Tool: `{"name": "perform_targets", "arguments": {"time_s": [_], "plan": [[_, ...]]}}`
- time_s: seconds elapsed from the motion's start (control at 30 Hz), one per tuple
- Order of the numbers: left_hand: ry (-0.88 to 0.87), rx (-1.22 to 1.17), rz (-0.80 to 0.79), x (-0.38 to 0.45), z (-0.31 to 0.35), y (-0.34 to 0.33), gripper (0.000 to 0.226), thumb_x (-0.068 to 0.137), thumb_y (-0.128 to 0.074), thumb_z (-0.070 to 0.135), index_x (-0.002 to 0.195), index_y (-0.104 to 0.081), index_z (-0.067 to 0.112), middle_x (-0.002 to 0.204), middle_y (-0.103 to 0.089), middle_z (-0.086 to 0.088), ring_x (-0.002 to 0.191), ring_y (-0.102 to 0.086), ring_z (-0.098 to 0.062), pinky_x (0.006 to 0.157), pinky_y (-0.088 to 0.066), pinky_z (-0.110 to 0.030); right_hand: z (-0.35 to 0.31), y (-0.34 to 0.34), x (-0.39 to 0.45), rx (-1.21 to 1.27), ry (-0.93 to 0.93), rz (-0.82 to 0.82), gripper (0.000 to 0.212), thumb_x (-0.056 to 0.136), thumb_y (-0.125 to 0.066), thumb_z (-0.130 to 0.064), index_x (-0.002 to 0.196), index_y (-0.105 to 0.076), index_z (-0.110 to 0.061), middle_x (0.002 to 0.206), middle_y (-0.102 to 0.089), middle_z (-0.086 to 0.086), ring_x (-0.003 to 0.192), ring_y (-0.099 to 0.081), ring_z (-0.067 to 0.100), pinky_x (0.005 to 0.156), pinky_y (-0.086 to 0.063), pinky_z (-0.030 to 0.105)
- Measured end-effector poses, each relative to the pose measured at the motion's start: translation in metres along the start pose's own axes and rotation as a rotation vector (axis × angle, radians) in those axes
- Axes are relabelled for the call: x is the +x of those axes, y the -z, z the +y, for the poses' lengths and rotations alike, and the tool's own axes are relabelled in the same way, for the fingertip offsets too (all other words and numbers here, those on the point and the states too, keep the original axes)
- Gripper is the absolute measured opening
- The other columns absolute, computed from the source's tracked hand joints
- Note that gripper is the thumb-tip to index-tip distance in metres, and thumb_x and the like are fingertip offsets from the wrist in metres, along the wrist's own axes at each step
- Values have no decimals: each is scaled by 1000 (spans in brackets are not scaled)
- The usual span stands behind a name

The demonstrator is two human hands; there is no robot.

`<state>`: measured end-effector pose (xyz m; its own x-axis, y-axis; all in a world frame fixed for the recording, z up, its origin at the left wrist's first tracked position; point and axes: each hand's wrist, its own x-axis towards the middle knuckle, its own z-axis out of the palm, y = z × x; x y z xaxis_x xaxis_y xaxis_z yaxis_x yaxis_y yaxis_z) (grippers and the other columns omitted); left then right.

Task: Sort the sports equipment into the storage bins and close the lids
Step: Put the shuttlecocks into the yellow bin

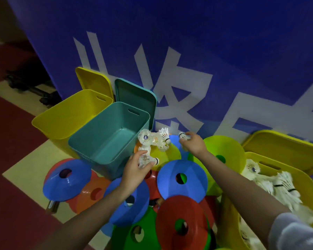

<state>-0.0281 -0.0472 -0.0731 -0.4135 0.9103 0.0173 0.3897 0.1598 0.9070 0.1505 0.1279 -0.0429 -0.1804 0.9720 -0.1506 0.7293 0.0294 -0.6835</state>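
— Where do we have room to move?

— Mostly over the teal bin (105, 139), which stands open at the middle left with its near right rim just beside our left hand (136, 170). Behind it the yellow bin (69, 116) is open too, and both lids, the yellow lid (93, 81) and the teal lid (135, 98), lean upright against the blue banner (188, 42) at the far side. On the right, a second yellow bin (296, 177) crowds our right forearm; it holds a heap of white shuttlecocks (278, 184), and another yellow lid (285, 143) rests behind it.

— And underfoot?

— The floor (20, 170) is dark red with a pale patch, and nearly all of the near part is covered by flat marker cones: blue cones (182, 179), a red cone (181, 222), green ones (224, 150) and orange ones (90, 193), overlapping each other.

— How do our hands sit?

— Both arms reach forward over the cones. Our left grip is curled round a shuttlecock (148, 159), its cork tip poking out to the right. Our right hand (193, 143), farther off, pinches another shuttlecock (183, 136) by the cork end. Between the two hands a small cluster of loose shuttlecocks (154, 138) lies on the cones, touching the teal bin's right corner.
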Motion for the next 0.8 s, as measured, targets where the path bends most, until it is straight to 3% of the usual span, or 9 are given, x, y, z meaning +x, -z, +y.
{"name": "perform_targets", "arguments": {"time_s": [0.13,0.2,0.33,0.43,0.5,0.57,0.67,0.8], "plan": [[-64,-59,-88,-11,31,-18,39,84,-70,30,120,-57,25,117,-54,16,104,-50,3,80,-36,-5,10,33,-53,280,94,101,23,85,-65,-19,107,-59,-18,83,-62,-3,63,-57,4,55,-44,12],[-85,-87,-131,-18,47,-35,35,83,-71,27,116,-59,22,112,-58,12,97,-52,6,77,-37,-2,25,49,-75,394,100,135,22,85,-66,-18,107,-61,-17,85,-65,0,62,-60,3,57,-47,18],[-134,-158,-212,-36,74,-82,29,79,-75,27,104,-61,24,103,-63,6,93,-60,-8,79,-46,-17,62,90,-118,490,74,227,22,87,-66,-11,108,-63,-17,80,-64,-6,57,-59,-7,55,-47,10],[-138,-187,-290,-52,89,-119,29,80,-75,25,104,-60,28,100,-63,8,88,-60,-4,80,-50,-26,100,123,-150,501,35,326,23,88,-66,-15,110,-63,-21,83,-63,-15,59,-58,-6,56,-45,9],[-166,-214,-333,-63,97,-144,30,81,-74,25,107,-60,28,105,-63,5,93,-61,-9,83,-52,-32,128,143,-168,489,4,384,23,89,-64,-17,112,-63,-22,87,-63,-16,62,-59,-9,57,-45,7],[-210,-204,-353,-74,107,-167,32,82,-72,26,110,-57,28,109,-61,4,99,-58,-11,85,-50,-29,156,160,-186,463,-34,437,23,90,-63,-18,113,-62,-21,96,-64,-12,71,-60,-9,61,-45,7],[-263,-177,-365,-87,120,-199,34,84,-70,28,114,-52,31,114,-55,7,106,-52,-7,88,-44,-22,193,179,-207,372,-126,469,31,90,-62,-30,120,-61,-24,116,-60,-7,91,-60,5,76,-45,22],[-293,-140,-395,-95,133,-238,37,85,-69,31,117,-52,31,117,-48,9,109,-47,-4,91,-39,-20,225,187,-230,304,-172,458,34,90,-61,-32,123,-58,-24,113,-64,-3,80,-62,1,74,-49,26]]}}
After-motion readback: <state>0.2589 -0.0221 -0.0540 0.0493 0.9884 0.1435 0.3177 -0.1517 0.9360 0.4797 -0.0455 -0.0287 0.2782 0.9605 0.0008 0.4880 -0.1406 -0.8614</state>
